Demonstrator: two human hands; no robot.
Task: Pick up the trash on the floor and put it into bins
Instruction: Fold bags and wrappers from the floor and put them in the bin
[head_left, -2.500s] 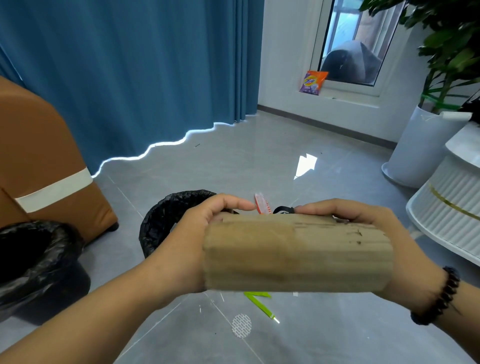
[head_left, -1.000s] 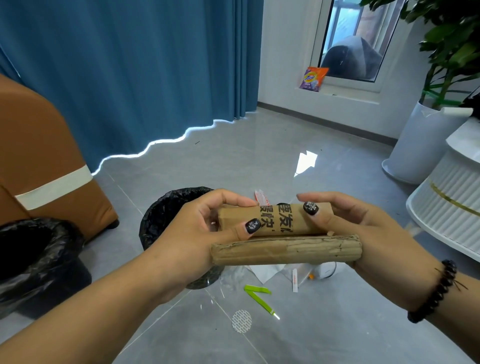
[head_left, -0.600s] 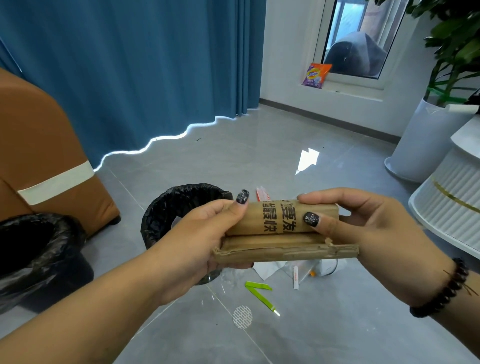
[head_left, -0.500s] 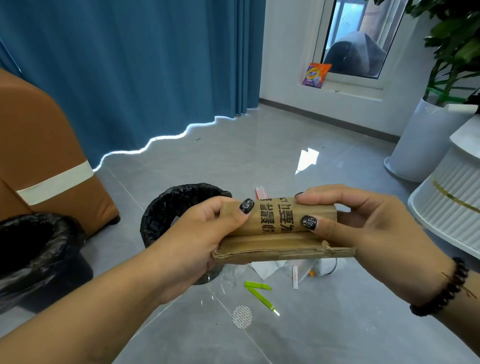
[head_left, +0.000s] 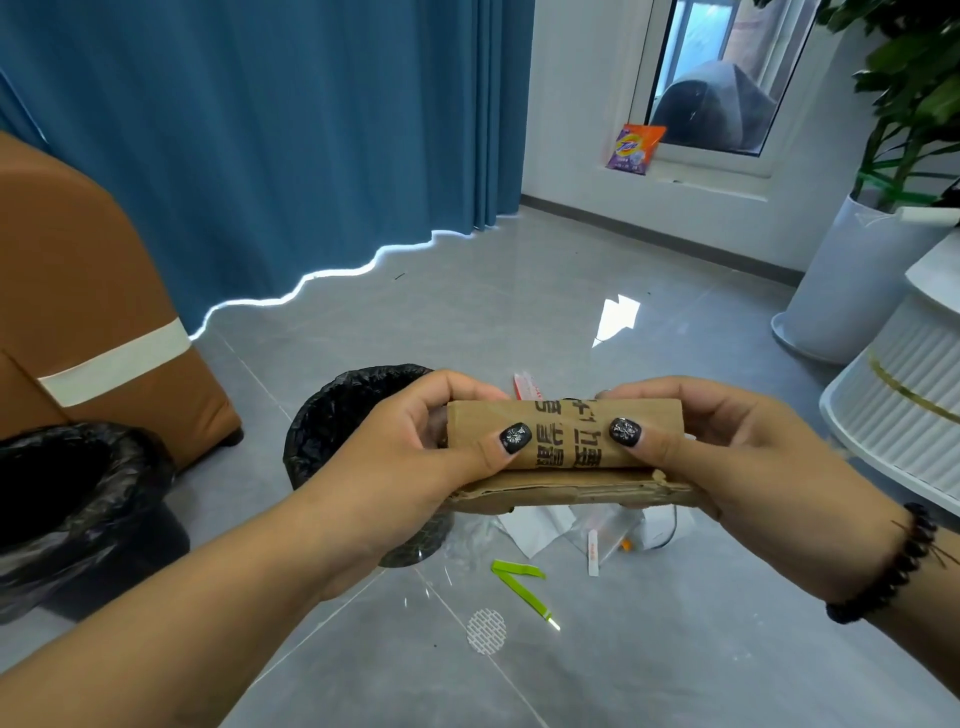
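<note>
Head view: folded cardboard piece (head_left: 566, 441) held at centre, above the floor, pinched at its ends by the left hand (head_left: 415, 457) and right hand (head_left: 727, 457). Black-lined bin (head_left: 332, 415) at 9 o'clock; green strip (head_left: 519, 582) at 6 o'clock.

Bright daylight, glossy floor (head_left: 519, 312) glare

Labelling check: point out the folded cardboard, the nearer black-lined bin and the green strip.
folded cardboard (head_left: 566, 439), head view, printed top face.
nearer black-lined bin (head_left: 343, 410), head view, liner at rim.
green strip (head_left: 524, 592), head view, mid-length.
</note>
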